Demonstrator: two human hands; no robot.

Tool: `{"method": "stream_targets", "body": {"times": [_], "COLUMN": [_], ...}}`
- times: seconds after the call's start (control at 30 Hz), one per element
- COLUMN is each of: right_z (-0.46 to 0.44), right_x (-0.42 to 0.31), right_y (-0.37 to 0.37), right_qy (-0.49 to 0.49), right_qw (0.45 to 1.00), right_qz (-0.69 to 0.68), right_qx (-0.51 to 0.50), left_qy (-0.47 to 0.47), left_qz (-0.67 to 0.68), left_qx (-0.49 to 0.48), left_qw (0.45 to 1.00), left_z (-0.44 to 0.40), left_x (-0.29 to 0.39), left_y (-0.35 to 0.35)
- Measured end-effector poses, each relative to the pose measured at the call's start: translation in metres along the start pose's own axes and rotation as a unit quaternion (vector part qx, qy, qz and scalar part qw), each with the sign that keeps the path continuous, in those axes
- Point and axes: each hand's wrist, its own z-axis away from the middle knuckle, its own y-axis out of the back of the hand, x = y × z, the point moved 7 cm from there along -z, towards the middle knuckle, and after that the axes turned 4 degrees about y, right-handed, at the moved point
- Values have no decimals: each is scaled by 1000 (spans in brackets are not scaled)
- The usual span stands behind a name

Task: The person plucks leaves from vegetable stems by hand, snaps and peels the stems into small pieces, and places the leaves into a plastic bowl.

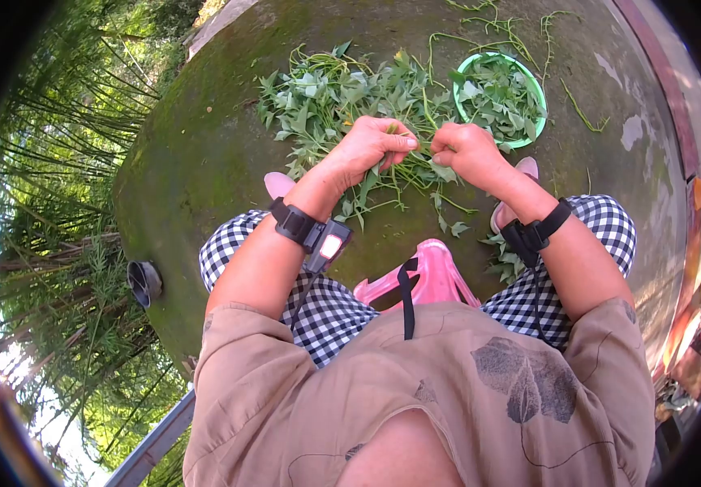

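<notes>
Leafy stems (pixel 424 148), up off the ground between two hands. Pinched in the left hand (pixel 380 149), with thumb and fingers pressed shut. Nipped on the other side by the right hand (pixel 470 154), with fingers curled in tight. Under and past both, on the mossy ground (pixel 221 162), a big messy pile (pixel 318 93) of stems and leaves. Just to the right, a round green basket (pixel 544 114) with lots of leaves inside. Around it, some long thin vines (pixel 581 107), mostly bare. Maybe only partway along: plenty in the basket, but more left in the pile.
</notes>
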Motion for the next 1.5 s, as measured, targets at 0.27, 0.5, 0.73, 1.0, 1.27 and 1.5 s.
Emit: {"method": "stream_targets", "body": {"times": [0.27,0.5,0.73,1.0,1.27,1.5], "right_z": [-11,-15,-24,-28,-19,-22], "right_x": [-9,-11,-6,32,54,44], "right_y": [-2,-5,13,48,85,67], "right_qy": [-28,-71,-117,-171,-170,-190], "right_qw": [995,968,935,883,871,881], "right_qz": [-96,-239,-323,-388,-394,-396], "right_qx": [29,31,87,198,240,178], "left_qy": [-22,-33,-28,17,103,74], "left_qz": [40,31,32,-6,-541,-605], "left_qx": [-1,14,46,56,-57,57], "left_qw": [999,999,998,998,833,791], "left_z": [-1,4,4,2,14,4], "left_x": [-1,0,-12,-48,-102,-67], "left_y": [-5,4,13,32,15,11]}}
